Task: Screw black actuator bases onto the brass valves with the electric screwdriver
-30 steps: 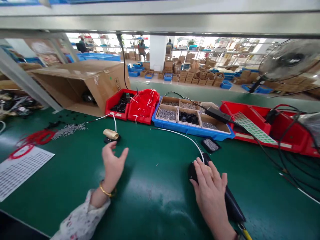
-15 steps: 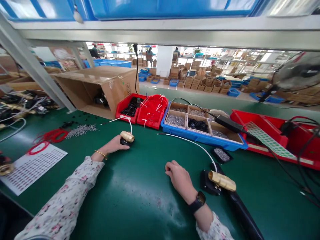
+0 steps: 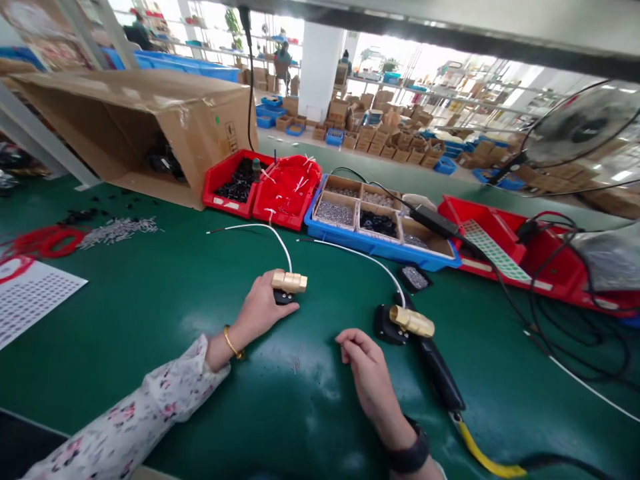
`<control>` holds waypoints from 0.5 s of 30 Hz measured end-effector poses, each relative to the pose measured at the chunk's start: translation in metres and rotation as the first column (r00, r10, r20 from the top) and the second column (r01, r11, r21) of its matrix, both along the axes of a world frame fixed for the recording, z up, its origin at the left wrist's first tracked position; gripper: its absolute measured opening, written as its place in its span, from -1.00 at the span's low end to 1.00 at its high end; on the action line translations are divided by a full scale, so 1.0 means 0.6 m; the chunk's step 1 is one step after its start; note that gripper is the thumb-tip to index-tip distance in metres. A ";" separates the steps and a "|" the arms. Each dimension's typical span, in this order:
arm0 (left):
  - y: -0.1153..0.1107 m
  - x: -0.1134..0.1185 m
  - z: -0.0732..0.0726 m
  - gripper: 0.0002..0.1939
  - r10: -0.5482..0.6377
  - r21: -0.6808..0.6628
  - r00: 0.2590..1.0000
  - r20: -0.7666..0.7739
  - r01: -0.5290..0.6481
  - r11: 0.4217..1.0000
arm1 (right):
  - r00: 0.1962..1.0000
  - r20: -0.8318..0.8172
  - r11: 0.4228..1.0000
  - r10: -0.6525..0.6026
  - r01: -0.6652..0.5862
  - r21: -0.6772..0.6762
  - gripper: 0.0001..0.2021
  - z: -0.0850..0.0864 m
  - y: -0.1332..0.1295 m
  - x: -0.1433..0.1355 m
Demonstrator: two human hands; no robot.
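My left hand grips a brass valve with a black housing under it, fingers behind and thumb along the near side. A white cable rises from it and bends left. My right hand rests over the green table, fingers curled and thumb against them; whether they hold anything small is hidden. To its right, a second brass valve with a black housing lies against a black-handled tool. Its white cable runs up and left.
Behind are red bins, a blue tray of small parts and an open cardboard box. Loose pins, red wire and a label sheet lie left. Black cables and a fan are right.
My left hand has brought its valve rightward, nearer my right hand. The view has tilted down and shifted; my right hand stays curled, its fingers slightly looser.
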State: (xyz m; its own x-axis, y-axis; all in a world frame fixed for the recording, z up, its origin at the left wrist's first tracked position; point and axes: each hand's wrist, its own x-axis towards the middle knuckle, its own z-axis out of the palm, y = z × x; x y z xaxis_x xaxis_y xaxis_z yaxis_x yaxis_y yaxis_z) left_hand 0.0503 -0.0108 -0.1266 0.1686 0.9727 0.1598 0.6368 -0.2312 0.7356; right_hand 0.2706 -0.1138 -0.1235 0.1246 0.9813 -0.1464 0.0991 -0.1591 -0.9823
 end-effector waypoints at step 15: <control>-0.166 0.065 0.051 -0.91 -0.049 -0.100 0.883 -0.467 0.003 0.995 | 0.984 -0.176 0.997 0.026 -0.012 0.082 -0.83 -0.021 0.112 -0.011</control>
State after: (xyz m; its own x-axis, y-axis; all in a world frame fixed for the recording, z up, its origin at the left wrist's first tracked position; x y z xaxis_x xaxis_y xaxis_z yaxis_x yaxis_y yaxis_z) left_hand 0.0890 -0.1105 -0.0957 0.2265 0.9734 -0.0355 0.9070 -0.1975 0.3720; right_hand 0.2643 -0.0469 -0.1363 0.0848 0.9928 -0.0849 -0.0749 -0.0786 -0.9941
